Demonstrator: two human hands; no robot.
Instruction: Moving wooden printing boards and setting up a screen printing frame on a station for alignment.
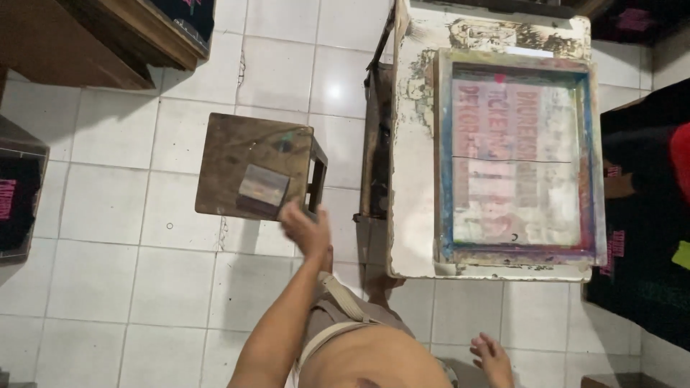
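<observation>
the left hand is stretched to the near right corner of a wooden stool, beside a small flat block; its grip cannot be told. the right hand is held open, empty, near the printing table.

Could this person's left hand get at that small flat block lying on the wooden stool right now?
Probably yes. The left hand is already at the wooden stool's near edge, right beside the small flat block, and nothing lies between them.

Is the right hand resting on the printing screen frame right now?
No. The right hand hangs open low beside the body, well apart from the screen frame lying on the white table.
</observation>
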